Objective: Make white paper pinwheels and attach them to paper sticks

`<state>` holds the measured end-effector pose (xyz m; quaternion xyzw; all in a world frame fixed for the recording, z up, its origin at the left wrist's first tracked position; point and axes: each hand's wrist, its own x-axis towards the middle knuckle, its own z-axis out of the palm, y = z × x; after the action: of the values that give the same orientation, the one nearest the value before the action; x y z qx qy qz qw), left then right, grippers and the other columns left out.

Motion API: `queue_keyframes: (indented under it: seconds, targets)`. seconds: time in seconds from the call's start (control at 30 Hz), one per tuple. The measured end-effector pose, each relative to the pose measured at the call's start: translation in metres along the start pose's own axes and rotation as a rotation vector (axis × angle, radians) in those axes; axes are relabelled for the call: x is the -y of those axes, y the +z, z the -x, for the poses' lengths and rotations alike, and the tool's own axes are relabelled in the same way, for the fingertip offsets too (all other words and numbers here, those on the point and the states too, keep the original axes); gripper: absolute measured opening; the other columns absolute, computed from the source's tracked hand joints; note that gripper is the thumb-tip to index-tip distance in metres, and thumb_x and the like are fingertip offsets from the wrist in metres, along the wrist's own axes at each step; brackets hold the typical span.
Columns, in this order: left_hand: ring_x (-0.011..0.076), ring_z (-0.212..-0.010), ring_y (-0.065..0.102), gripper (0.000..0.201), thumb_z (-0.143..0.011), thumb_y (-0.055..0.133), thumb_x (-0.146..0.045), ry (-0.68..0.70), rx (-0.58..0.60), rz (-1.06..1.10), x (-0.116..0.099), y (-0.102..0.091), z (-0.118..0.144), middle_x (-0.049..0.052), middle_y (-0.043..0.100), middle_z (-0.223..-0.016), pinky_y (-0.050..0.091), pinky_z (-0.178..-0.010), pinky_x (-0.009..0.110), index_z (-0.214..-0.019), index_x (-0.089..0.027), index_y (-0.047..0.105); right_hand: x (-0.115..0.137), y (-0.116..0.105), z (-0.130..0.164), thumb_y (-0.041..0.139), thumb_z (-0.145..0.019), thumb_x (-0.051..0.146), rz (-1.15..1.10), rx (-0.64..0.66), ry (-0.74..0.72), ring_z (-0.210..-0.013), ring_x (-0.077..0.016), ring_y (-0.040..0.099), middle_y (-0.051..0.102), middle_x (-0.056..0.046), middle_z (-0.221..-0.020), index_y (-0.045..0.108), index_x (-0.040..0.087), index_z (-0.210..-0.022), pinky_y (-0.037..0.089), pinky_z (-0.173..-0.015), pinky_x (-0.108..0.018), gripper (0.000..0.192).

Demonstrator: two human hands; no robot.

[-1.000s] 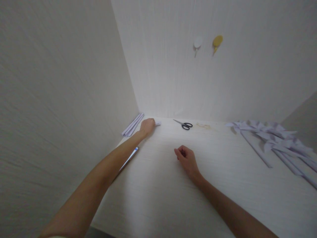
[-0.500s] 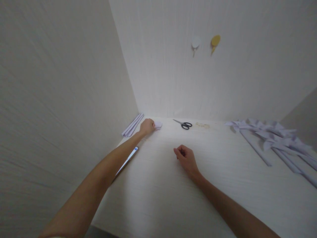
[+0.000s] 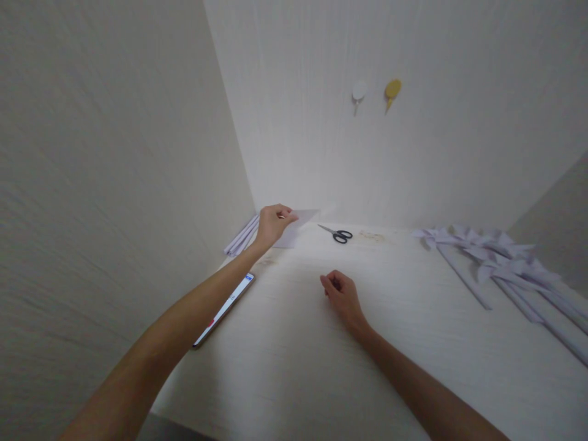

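Observation:
My left hand (image 3: 274,225) pinches a thin pale sheet of paper (image 3: 307,217) between thumb and fingers, lifted a little off the tabletop at the back left. Below it lies more white paper (image 3: 285,239), partly hidden by the hand. My right hand (image 3: 340,295) rests on the white table (image 3: 294,343) with its fingers curled in, and nothing shows in it. Scissors (image 3: 339,234) with black handles lie by the back wall, between the lifted sheet and the right side.
A phone (image 3: 229,306) with a lit screen lies under my left forearm. Rolled paper sticks (image 3: 242,236) sit in the left corner. Several paper pinwheels (image 3: 500,260) on sticks are piled at the right. A white hook (image 3: 359,92) and a yellow hook (image 3: 392,90) are on the back wall.
My left hand has risen slightly, lifting the sheet of paper, which now shows more of its surface. My right hand stays curled in about the same place.

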<state>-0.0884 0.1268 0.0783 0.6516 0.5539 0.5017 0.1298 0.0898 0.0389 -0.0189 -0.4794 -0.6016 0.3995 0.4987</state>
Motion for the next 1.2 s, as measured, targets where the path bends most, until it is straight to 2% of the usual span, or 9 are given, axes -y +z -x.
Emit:
queue_keyframes:
  seconds: [0.07, 0.17, 0.3, 0.43, 0.63, 0.8, 0.9, 1.07, 1.2]
  targets:
    - [0.0069, -0.051, 0.045, 0.026, -0.057, 0.065, -0.023, -0.184, -0.089, 0.277, -0.015, 0.000, 0.012, -0.003, 0.049, -0.053, 0.036, -0.051, 0.020, -0.048, -0.015, 0.041, 0.000, -0.001, -0.001, 0.044, -0.074, 0.041, -0.039, -0.021, 0.010, -0.045, -0.0090, 0.041, 0.046, 0.002, -0.050, 0.046, 0.017, -0.057, 0.032, -0.042, -0.021, 0.029]
    - [0.0052, -0.051, 0.043, 0.031, -0.058, 0.064, -0.026, -0.447, 0.003, 0.720, -0.024, 0.005, 0.039, -0.006, 0.042, -0.050, 0.036, -0.051, 0.018, -0.051, -0.017, 0.035, 0.002, -0.004, -0.003, 0.035, -0.077, 0.047, -0.250, -0.113, 0.093, -0.052, -0.0096, 0.050, 0.056, -0.003, -0.070, 0.050, 0.016, -0.075, 0.037, -0.043, -0.020, 0.034]
    - [0.0064, -0.051, 0.044, 0.036, -0.054, 0.065, -0.035, -0.579, 0.117, 0.796, -0.018, 0.018, 0.085, -0.005, 0.043, -0.052, 0.038, -0.052, 0.021, -0.053, -0.018, 0.034, 0.007, -0.017, 0.002, 0.034, -0.075, 0.052, -0.380, -0.194, 0.178, -0.062, -0.0115, 0.056, 0.058, -0.005, -0.086, 0.051, 0.019, -0.089, 0.042, -0.046, -0.021, 0.040]
    - [0.0056, -0.044, 0.038, 0.044, -0.048, 0.067, -0.042, -0.658, 0.162, 0.794, -0.005, 0.033, 0.124, -0.007, 0.035, -0.048, 0.032, -0.044, 0.020, -0.051, -0.019, 0.029, 0.008, -0.034, 0.020, 0.055, -0.066, 0.043, -0.241, -0.103, 0.192, -0.046, -0.0095, 0.046, 0.051, 0.006, -0.056, 0.047, 0.020, -0.092, 0.037, -0.037, -0.019, 0.036]
    - [0.0052, -0.042, 0.027, 0.039, -0.056, 0.061, -0.045, -0.631, 0.178, 0.743, 0.002, 0.044, 0.143, -0.007, 0.029, -0.047, 0.021, -0.040, 0.019, -0.050, -0.018, 0.033, 0.005, -0.043, 0.043, 0.055, -0.069, 0.033, -0.136, 0.059, 0.133, -0.034, -0.0067, 0.035, 0.041, 0.012, -0.046, 0.038, 0.021, -0.097, 0.027, -0.033, -0.017, 0.035]
    - [0.0063, -0.045, 0.024, 0.041, -0.059, 0.058, -0.047, -0.585, 0.177, 0.673, 0.005, 0.042, 0.142, -0.006, 0.026, -0.048, 0.018, -0.042, 0.021, -0.046, -0.018, 0.033, 0.004, -0.043, 0.046, 0.050, -0.075, 0.033, -0.059, 0.091, 0.072, -0.038, -0.0067, 0.037, 0.039, 0.008, -0.049, 0.047, 0.018, -0.087, 0.028, -0.036, -0.019, 0.019]
    - [0.0072, -0.045, 0.023, 0.041, -0.064, 0.053, -0.048, -0.504, 0.181, 0.513, 0.008, 0.041, 0.142, -0.005, 0.025, -0.047, 0.016, -0.043, 0.023, -0.045, -0.018, 0.032, 0.002, -0.047, 0.048, 0.038, -0.082, 0.031, 0.055, 0.104, 0.031, -0.043, -0.0096, 0.042, 0.041, 0.005, -0.049, 0.053, 0.018, -0.090, 0.033, -0.040, -0.021, 0.021]
    - [0.0082, -0.046, 0.025, 0.038, -0.069, 0.046, -0.046, -0.461, 0.187, 0.377, 0.008, 0.040, 0.143, -0.005, 0.026, -0.049, 0.018, -0.044, 0.023, -0.048, -0.019, 0.030, 0.004, -0.058, 0.045, 0.044, -0.078, 0.019, 0.363, 0.151, -0.353, -0.069, -0.0147, 0.051, 0.053, -0.006, -0.081, 0.061, 0.020, -0.085, 0.043, -0.057, -0.027, 0.019]
    - [0.0083, -0.048, 0.026, 0.037, -0.073, 0.043, -0.043, -0.391, 0.191, 0.224, 0.002, 0.038, 0.144, -0.005, 0.026, -0.050, 0.020, -0.045, 0.022, -0.049, -0.018, 0.030, 0.007, -0.062, 0.045, 0.054, -0.073, 0.016, 0.523, 0.167, -0.575, -0.071, -0.0151, 0.048, 0.049, -0.006, -0.081, 0.066, 0.024, -0.080, 0.044, -0.059, -0.029, 0.016]
